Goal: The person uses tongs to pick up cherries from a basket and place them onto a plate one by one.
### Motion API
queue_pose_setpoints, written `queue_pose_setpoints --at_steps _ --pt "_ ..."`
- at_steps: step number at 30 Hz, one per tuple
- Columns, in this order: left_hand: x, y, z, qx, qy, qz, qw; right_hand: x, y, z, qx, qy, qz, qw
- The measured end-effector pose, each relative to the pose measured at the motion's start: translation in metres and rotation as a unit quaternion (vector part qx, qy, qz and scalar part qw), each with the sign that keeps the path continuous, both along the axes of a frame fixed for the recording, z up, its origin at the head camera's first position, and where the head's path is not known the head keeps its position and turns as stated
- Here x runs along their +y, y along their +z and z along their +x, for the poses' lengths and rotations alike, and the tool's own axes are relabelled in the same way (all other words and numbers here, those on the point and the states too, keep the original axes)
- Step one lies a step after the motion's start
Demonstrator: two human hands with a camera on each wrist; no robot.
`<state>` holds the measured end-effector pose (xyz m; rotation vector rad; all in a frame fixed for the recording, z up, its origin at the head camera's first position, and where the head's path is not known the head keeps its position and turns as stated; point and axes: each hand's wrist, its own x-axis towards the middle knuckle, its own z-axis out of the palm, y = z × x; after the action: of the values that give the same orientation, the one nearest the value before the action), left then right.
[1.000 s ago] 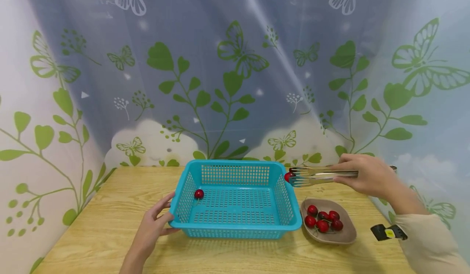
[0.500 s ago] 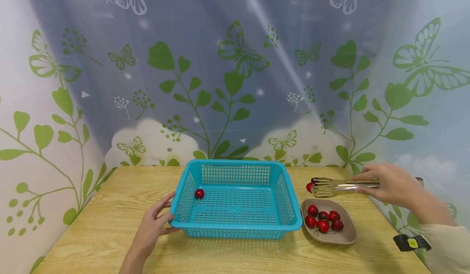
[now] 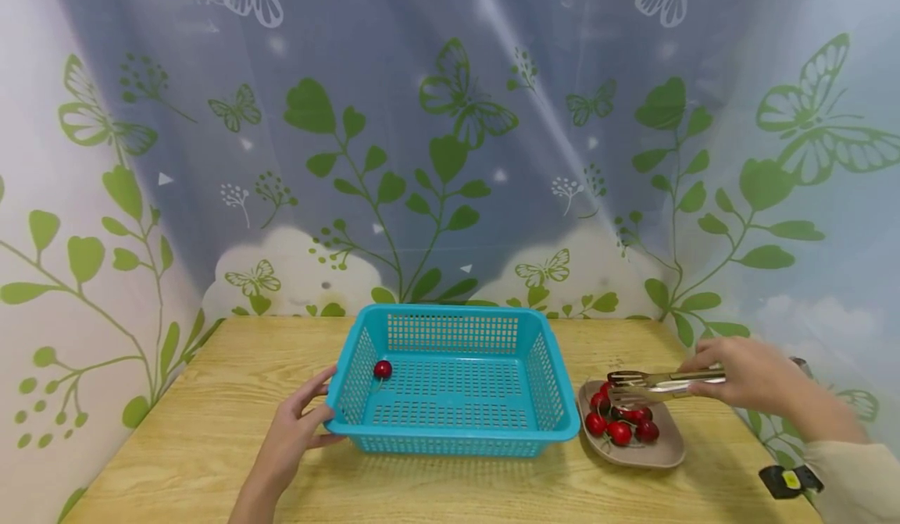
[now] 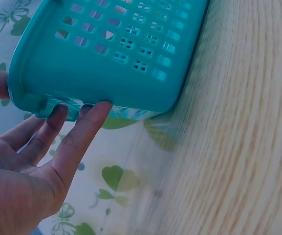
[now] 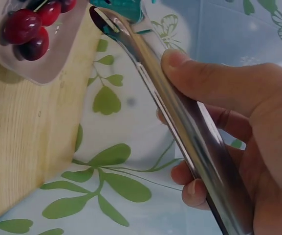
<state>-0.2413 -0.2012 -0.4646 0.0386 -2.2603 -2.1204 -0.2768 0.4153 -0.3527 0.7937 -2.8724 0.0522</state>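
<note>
My left hand (image 3: 284, 438) holds the left end of a blue perforated plastic basket (image 3: 453, 434), thumb and fingers at its rim and outer wall. One cherry (image 3: 383, 369) lies inside, toward the basket's left. In my right hand (image 3: 748, 379) is a pair of metal tongs (image 5: 180, 112), gripped between thumb and fingers. The slotted tips reach over a beige plate (image 3: 664, 450) right of the basket. Several red cherries (image 3: 619, 433) with stems lie on that plate. Another cherry (image 3: 605, 389) shows at the tongs' tips, partly hidden by them.
Everything stands on a wood-grain table (image 3: 176, 461). Behind and beside it hangs a curtain (image 3: 351, 235) printed with leaves and butterflies. The plate sits close against the basket's right end.
My right hand has drawn the tongs and the cherry at their tips back from the basket's right rim, then lowered them to the plate. The left hand and basket have stayed put.
</note>
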Motion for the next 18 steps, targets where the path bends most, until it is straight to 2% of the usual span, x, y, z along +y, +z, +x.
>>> queue_pose_setpoints --at_steps 5,18 --pt "0.0004 0.0007 -0.0001 -0.002 0.001 0.0 1.0 -0.0012 -0.0012 -0.0018 -0.02 -0.008 0.017 1.0" --pt "0.0005 0.0004 0.0006 -0.005 0.001 0.001 1.0 0.0018 -0.0032 -0.0024 -0.049 -0.021 0.018 0.998"
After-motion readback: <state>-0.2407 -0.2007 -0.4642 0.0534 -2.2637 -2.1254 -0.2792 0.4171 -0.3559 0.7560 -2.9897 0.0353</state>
